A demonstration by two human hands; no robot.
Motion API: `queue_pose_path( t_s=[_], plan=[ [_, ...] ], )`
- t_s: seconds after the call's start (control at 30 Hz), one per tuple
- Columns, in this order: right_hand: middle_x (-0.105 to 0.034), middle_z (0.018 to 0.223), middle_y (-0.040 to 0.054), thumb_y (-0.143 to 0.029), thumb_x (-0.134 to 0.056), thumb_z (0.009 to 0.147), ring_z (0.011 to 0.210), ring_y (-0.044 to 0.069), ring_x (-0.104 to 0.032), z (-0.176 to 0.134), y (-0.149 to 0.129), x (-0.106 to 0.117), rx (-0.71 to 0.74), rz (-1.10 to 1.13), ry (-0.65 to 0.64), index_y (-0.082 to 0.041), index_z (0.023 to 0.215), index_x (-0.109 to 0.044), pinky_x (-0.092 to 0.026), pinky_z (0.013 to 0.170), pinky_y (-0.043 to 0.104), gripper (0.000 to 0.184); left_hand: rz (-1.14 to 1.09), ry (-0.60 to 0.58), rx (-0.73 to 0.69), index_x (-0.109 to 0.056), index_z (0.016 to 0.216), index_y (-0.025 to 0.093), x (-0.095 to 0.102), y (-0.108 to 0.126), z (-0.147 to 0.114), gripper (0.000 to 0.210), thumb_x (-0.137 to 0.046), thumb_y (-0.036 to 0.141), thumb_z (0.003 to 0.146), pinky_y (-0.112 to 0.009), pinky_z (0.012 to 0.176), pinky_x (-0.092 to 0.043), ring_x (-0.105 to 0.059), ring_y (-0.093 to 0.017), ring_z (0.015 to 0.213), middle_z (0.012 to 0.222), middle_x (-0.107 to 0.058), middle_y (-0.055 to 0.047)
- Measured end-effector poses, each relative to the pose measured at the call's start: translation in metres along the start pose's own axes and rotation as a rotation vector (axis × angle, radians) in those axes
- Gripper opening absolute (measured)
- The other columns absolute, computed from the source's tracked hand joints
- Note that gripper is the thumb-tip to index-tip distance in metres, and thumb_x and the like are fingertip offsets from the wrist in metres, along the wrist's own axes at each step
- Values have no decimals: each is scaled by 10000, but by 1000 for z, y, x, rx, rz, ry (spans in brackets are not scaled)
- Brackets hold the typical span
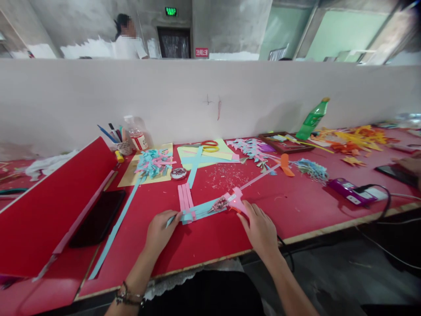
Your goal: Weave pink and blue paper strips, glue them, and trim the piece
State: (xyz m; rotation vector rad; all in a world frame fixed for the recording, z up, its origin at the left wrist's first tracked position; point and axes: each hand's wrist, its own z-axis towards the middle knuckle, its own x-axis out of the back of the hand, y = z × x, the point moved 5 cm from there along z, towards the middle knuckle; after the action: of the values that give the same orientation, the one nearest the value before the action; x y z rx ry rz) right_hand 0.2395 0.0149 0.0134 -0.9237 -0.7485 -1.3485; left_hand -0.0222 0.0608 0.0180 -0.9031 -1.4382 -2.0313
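My right hand is closed around the handle of a pink hot glue gun, its nozzle pointing left over light blue paper strips. At the left end of those strips, my left hand pinches a blue strip piece. Pink paper strips stand out from the blue ones, crossing them near my left fingertips. A long blue strip lies to the left, running up to a heap of curled blue and pink paper.
Yellow-handled scissors rest on coloured sheets at the back. A green bottle stands beside a brown tray. A red board leans at left near a black phone. A purple power strip with cables lies right, near another person's hand.
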Motion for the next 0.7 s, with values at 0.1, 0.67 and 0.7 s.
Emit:
queue_pose_path(
  t_s=[0.1,0.67,0.7],
  plan=[
    [-607,955,113,-296,-398,846,839,217,-568,1,2,2,-7,-5,-10,-134,1110,-507,-438,676,316,329,6,-7,-10,-605,667,170,1,2,0,376,-379,422,831,-215,599,-400,-557,-144,612,660,-622,-26],
    [-605,963,94,-294,-411,839,837,211,-563,6,25,9,-11,-63,27,-143,1138,-483,-431,674,306,343,19,-8,-20,-599,673,167,-2,-2,0,356,-384,401,833,-212,586,-385,-553,-146,621,665,-625,-27],
    [-603,958,95,-292,-408,839,836,211,-562,6,25,10,-11,-59,28,-143,1140,-482,-431,670,307,344,19,-13,-19,-600,680,168,-2,-2,0,355,-381,401,835,-216,593,-387,-553,-147,627,672,-626,-29]
  ],
)
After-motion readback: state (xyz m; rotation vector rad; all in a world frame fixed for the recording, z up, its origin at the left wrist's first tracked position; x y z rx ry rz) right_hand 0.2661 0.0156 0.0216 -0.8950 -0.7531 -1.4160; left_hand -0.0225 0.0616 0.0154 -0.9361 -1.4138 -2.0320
